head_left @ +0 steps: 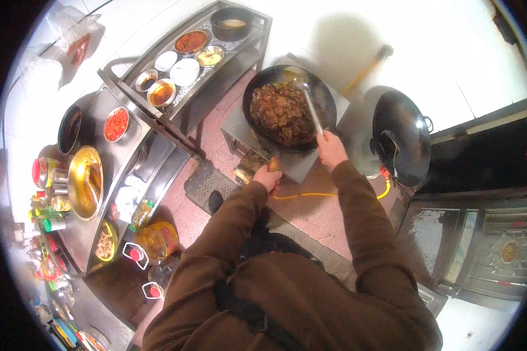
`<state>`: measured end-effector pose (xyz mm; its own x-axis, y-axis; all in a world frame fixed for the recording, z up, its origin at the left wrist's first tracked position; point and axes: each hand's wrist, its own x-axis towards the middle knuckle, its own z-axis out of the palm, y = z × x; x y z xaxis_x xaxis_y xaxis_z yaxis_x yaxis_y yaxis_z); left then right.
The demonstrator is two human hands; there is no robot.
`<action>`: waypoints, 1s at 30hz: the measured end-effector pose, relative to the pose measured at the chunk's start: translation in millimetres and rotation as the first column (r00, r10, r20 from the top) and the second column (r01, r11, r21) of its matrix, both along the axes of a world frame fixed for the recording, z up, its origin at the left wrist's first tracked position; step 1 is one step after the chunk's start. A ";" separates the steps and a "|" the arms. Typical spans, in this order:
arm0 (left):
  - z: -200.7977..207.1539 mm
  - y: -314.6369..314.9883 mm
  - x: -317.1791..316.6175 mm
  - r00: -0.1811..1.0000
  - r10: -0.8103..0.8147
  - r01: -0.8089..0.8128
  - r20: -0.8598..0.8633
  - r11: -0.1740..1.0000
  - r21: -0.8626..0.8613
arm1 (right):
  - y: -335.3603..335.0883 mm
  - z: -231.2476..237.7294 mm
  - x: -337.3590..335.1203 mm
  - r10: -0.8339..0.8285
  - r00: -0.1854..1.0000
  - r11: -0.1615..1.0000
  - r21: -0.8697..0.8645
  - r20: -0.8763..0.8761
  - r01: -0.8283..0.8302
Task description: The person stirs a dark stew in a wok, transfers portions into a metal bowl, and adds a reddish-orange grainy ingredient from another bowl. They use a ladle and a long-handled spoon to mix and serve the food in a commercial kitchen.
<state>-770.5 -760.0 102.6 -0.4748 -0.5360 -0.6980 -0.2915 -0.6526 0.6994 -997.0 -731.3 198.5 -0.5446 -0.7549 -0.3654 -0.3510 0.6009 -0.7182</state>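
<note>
A dark wok (327, 111) sits on a metal stove stand (231, 126) ahead of me, with a brown, chunky, oily dish (281, 114) heaped in its middle and left. My left hand (267, 178) is closed round the wok's wooden handle (273, 164) at the near side. In my right hand (332, 151) is the long handle of a metal ladle (312, 111). Its rounded head lies inside the wok at the far edge, beside the food, where yellowish oil shows. Both brown-sleeved forearms reach forward.
At the far left, a metal shelf (231, 64) carries a black pot (231, 24) and several seasoning bowls. A steel counter (93, 126) at left holds chopped red peppers (116, 124) and a metal basin (86, 182). Another wok (401, 137) leans against the wall at right, near a yellow hose (304, 195).
</note>
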 end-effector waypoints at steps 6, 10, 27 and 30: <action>1.7 -0.9 -0.5 1.000 -0.017 0.017 0.008 1.000 0.024 | 44.2 -36.4 21.9 0.274 0.919 0.959 0.013 -0.282 -0.282; -0.6 0.0 -0.8 1.000 0.001 -0.001 0.004 0.999 0.050 | 93.7 -14.0 -6.1 0.360 0.836 0.928 0.246 -0.414 -0.278; -5.4 1.2 -5.8 1.000 -0.009 0.010 -0.011 0.998 0.066 | 115.5 10.7 -5.6 0.277 0.918 0.961 0.070 -0.285 -0.269; -7.9 3.5 -4.4 1.000 0.002 -0.002 -0.014 1.000 0.031 | 111.5 7.2 -3.0 0.115 0.991 0.990 0.086 -0.072 -0.108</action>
